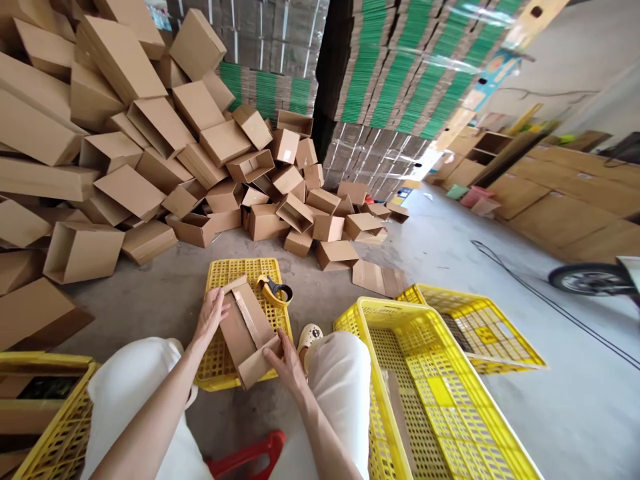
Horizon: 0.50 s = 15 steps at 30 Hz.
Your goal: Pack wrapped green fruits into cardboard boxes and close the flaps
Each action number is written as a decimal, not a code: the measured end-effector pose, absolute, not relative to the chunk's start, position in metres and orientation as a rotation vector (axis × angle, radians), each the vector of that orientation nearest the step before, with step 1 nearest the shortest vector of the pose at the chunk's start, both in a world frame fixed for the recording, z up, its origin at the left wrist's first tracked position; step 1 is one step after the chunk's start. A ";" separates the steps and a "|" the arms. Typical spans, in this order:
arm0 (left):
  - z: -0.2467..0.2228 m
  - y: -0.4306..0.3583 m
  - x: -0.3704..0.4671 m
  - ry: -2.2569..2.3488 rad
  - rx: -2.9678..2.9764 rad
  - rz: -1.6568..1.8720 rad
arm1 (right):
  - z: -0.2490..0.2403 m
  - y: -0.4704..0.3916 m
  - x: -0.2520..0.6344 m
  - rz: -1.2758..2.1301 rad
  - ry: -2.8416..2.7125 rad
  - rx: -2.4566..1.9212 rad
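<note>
A flat brown cardboard box [246, 317] lies slanted across the yellow upturned crate [265, 267] between my knees. A strip of tape runs along the seam on its upper face, and flaps stand out at both ends. My left hand [212, 316] holds the box at its far left side, fingers over the edge. At the near right end, my right hand [287, 362] grips an end flap between thumb and fingers. Just beyond the box, a yellow and black tape dispenser [274, 291] rests on the crate.
A big heap of cardboard boxes [150, 127] fills the left and far side. Yellow crates [440, 393] stand at my right; another crate [65, 413], holding boxes, is at left. Green-striped cardboard stacks [390, 67] rise behind. A wheel [590, 279] and cable [540, 293] are right.
</note>
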<state>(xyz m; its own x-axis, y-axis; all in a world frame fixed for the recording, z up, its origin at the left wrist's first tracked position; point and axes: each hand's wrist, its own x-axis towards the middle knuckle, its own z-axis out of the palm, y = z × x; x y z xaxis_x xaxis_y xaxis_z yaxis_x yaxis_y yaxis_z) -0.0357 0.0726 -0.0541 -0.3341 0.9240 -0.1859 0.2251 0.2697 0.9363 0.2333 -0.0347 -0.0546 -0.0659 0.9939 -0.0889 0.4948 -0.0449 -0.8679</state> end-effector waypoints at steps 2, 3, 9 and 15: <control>-0.053 0.075 -0.044 1.681 0.989 1.090 | -0.060 -0.032 0.226 1.010 -1.646 -1.657; -0.053 0.076 -0.046 1.713 1.033 1.044 | -0.061 -0.032 0.224 1.011 -1.657 -1.670; -0.052 0.069 -0.025 2.078 1.323 0.770 | -0.055 -0.025 0.220 1.175 -1.536 -1.714; -0.068 0.056 -0.013 2.315 1.104 0.650 | -0.057 -0.032 0.221 1.266 -1.409 -1.712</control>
<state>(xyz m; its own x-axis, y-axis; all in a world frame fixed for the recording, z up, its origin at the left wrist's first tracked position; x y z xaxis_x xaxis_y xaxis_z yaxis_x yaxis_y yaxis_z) -0.0134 0.0565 -0.0681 -0.5526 0.8030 -0.2232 0.5694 0.5593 0.6025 0.2213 -0.0315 -0.0569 -0.0080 0.9531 -0.3025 0.4025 -0.2739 -0.8735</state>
